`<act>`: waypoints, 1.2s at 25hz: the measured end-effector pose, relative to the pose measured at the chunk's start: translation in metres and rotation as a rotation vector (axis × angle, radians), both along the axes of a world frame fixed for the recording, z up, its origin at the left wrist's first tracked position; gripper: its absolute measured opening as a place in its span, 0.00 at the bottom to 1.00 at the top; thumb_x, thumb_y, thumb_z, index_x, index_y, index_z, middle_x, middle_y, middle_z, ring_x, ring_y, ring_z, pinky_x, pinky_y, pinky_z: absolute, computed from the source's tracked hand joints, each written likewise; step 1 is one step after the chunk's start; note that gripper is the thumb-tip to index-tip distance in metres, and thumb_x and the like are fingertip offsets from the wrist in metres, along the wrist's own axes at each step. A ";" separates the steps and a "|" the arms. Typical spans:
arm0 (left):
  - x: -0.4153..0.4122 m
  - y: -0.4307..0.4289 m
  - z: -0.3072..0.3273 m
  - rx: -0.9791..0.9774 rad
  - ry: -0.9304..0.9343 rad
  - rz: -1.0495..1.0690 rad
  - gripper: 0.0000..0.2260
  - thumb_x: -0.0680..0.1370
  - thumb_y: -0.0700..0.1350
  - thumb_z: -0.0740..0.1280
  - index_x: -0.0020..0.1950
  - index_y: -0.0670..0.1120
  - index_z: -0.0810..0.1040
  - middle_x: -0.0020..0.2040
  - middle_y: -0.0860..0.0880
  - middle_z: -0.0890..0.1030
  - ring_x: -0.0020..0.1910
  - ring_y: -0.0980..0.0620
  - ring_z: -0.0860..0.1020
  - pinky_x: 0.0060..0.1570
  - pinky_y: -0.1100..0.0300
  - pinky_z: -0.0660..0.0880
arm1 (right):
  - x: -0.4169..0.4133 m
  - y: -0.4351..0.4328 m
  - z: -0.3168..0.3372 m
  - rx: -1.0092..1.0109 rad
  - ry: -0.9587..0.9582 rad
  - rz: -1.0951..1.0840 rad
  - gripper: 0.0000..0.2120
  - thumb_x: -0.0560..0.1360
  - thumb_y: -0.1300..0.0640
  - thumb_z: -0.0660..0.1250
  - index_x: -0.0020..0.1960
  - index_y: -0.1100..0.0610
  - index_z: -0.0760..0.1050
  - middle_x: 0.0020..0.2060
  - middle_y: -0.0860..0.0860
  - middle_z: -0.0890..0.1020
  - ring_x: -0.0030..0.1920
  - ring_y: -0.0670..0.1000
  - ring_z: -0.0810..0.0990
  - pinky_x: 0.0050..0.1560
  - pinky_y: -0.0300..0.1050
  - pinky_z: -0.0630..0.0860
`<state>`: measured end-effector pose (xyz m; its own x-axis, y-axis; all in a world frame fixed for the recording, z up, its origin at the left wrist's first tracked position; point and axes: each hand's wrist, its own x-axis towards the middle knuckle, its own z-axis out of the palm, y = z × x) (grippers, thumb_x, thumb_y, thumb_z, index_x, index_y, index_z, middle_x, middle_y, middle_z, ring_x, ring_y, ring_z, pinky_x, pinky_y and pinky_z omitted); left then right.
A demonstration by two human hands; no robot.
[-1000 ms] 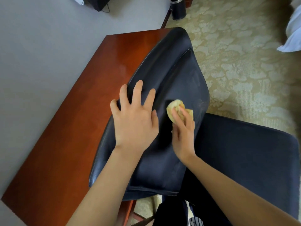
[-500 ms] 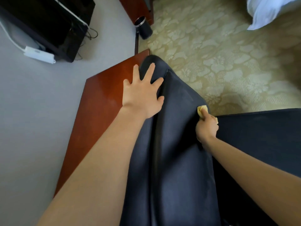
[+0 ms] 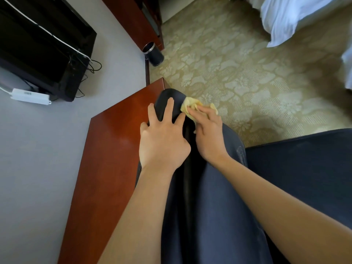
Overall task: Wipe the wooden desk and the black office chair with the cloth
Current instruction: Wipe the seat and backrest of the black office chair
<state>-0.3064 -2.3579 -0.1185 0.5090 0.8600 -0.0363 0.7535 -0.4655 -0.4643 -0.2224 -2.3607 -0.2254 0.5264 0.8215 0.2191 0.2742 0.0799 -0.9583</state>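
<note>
Yellow cloth (image 3: pixel 188 105) gripped by R hand (image 3: pixel 209 139) on chair back (image 3: pixel 209 210); L hand (image 3: pixel 162 144) flat, spread.

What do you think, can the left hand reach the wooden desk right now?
Probably yes. The left hand lies spread on the chair back, right beside the desk, with nothing between them. The cloth, though, is held in the right hand.

Black TV (image 3: pixel 38 44) against grey wall (image 3: pixel 38 159), top left. White power box (image 3: pixel 30 96) below it, cables (image 3: pixel 94 66) trailing beside. Dark metal-rimmed bin (image 3: pixel 154 53) on patterned beige carpet (image 3: pixel 238 73), near reddish wood cabinet (image 3: pixel 131 18). White bedding (image 3: pixel 289 18) top right.
</note>
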 end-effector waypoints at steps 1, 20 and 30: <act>0.000 0.001 0.000 0.006 0.011 -0.005 0.25 0.78 0.49 0.56 0.75 0.56 0.58 0.78 0.51 0.45 0.75 0.37 0.47 0.62 0.47 0.64 | 0.002 -0.005 -0.012 -0.028 -0.005 -0.025 0.23 0.77 0.72 0.56 0.67 0.54 0.73 0.65 0.57 0.71 0.63 0.59 0.66 0.56 0.18 0.49; 0.002 0.002 -0.004 0.002 0.027 0.004 0.24 0.78 0.50 0.55 0.75 0.56 0.58 0.79 0.50 0.43 0.75 0.35 0.46 0.63 0.46 0.63 | 0.046 0.026 -0.029 -0.444 0.257 -0.022 0.21 0.76 0.62 0.55 0.65 0.50 0.75 0.60 0.56 0.78 0.59 0.59 0.76 0.65 0.54 0.69; 0.003 0.003 -0.005 0.022 -0.009 -0.001 0.28 0.78 0.50 0.54 0.77 0.51 0.49 0.79 0.52 0.45 0.75 0.35 0.46 0.62 0.47 0.63 | 0.028 0.069 0.038 0.088 0.066 0.224 0.20 0.77 0.71 0.56 0.63 0.57 0.77 0.63 0.52 0.75 0.65 0.49 0.70 0.68 0.38 0.64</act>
<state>-0.3039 -2.3553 -0.1234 0.5104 0.8598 -0.0130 0.7568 -0.4563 -0.4680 -0.1946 -2.2920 -0.1873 0.3488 0.8987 0.2660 0.1773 0.2154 -0.9603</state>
